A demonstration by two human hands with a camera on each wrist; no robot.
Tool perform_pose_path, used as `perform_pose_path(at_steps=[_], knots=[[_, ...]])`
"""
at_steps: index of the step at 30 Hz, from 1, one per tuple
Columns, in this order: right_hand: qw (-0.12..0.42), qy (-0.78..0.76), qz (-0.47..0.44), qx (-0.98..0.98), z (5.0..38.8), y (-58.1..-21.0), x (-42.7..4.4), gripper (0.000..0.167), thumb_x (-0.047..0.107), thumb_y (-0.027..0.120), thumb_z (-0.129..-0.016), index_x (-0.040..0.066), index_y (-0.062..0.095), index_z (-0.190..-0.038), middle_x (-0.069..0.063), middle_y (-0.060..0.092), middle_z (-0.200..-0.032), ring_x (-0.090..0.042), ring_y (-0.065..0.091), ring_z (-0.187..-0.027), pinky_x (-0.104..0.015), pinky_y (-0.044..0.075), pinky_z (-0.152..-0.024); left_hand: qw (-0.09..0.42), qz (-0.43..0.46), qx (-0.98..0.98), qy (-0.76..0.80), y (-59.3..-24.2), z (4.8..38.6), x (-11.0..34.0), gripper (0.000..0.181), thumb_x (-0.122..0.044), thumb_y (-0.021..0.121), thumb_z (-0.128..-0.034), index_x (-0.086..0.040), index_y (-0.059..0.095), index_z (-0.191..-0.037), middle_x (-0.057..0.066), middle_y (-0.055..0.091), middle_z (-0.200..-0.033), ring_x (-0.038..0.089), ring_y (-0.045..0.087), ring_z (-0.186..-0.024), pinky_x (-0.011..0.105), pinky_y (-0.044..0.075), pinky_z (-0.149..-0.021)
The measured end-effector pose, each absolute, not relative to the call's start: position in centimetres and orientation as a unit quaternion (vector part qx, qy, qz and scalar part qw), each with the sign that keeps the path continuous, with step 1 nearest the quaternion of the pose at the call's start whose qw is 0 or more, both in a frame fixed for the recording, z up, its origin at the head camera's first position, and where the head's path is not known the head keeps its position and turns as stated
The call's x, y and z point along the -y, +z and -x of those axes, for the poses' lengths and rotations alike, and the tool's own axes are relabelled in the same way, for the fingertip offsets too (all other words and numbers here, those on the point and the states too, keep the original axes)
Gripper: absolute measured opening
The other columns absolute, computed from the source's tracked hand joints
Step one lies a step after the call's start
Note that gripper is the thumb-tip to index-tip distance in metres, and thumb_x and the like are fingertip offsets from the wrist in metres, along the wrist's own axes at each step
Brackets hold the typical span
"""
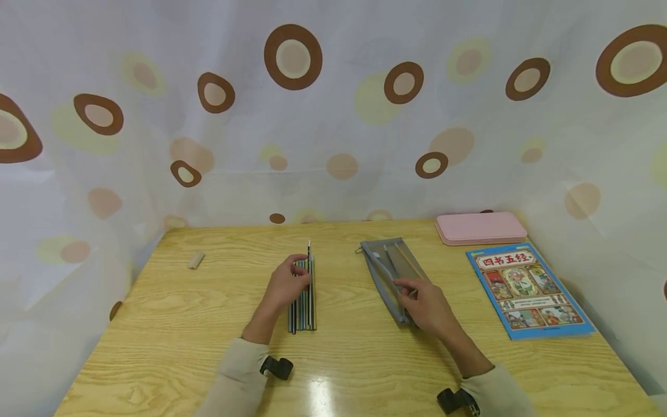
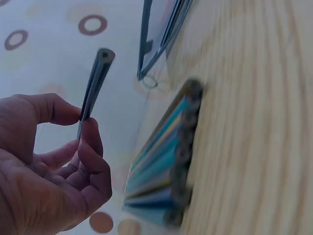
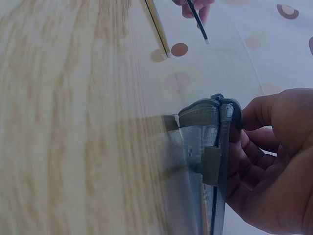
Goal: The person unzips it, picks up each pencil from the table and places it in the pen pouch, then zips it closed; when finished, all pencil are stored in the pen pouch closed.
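My left hand (image 1: pixel 285 285) pinches a dark pencil (image 2: pixel 98 73) between thumb and fingertips, above a row of pencils (image 1: pixel 301 315). Those pencils lie side by side on the table; in the left wrist view their ends line up beside the raised one. Toward the right, my right hand (image 1: pixel 431 308) grips the near edge of a grey mesh zip pouch (image 3: pixel 198 117). Through the mesh show a yellowish pencil (image 1: pixel 409 260) and a dark pencil (image 1: pixel 389 260). The pouch's zipped edge faces the row, and a small ring hangs at its far corner.
A small beige block (image 1: pixel 195 260) lies at the left of the wooden table (image 1: pixel 172 336). At the right are a pink case (image 1: pixel 482 227) and a blue-bordered book (image 1: pixel 531 289). Patterned sheeting (image 1: pixel 333 116) stands behind and at both sides.
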State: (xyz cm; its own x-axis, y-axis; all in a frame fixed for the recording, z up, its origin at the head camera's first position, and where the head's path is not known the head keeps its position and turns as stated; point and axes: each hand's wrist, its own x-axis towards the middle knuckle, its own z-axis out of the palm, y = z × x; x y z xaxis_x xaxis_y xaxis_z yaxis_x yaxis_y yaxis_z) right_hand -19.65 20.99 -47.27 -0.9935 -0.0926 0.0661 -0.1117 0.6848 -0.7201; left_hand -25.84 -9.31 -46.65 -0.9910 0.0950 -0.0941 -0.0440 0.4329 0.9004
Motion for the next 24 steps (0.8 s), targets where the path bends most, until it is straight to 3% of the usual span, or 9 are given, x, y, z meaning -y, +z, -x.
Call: perform_pose_path(at_steps=[9, 18, 24], knots=[[0.018, 0.400, -0.055, 0.915, 19.6, -47.3, -21.1, 0.032, 0.009, 0.054, -0.093, 0.007, 0.066, -0.123, -0.003, 0.062, -0.087, -0.006, 0.041, -0.050, -0.022, 0.033, -0.044, 0.167, -0.044, -0.780, 0.602, -46.8, 25.6, 5.1, 0.052, -0.014, 0.057, -0.0894, -0.015, 0.045, -0.140, 0.012, 0.060, -0.110, 0.016, 0.062, -0.075, 0.030, 0.045, -0.065], [0.019, 0.407, -0.051, 0.912, 19.5, -47.0, -20.8, 0.032, 0.009, 0.053, -0.094, 0.008, 0.065, -0.123, -0.003, 0.063, -0.088, -0.006, 0.041, -0.049, -0.023, 0.034, -0.044, 0.232, -0.063, -0.752, 0.614, -47.5, 26.1, 1.7, 0.050, -0.014, 0.058, -0.0904, -0.011, 0.045, -0.138, 0.017, 0.062, -0.117, 0.016, 0.062, -0.073, 0.029, 0.050, -0.066], [0.012, 0.422, -0.042, 0.906, 19.4, -46.8, -20.7, 0.032, 0.010, 0.054, -0.094, 0.008, 0.064, -0.124, -0.005, 0.063, -0.091, -0.006, 0.042, -0.051, -0.023, 0.035, -0.044, 0.241, -0.061, -0.746, 0.618, -48.3, 26.5, -0.5, 0.049, -0.014, 0.059, -0.0881, -0.008, 0.048, -0.135, 0.013, 0.068, -0.106, 0.014, 0.062, -0.069, 0.026, 0.049, -0.065]])
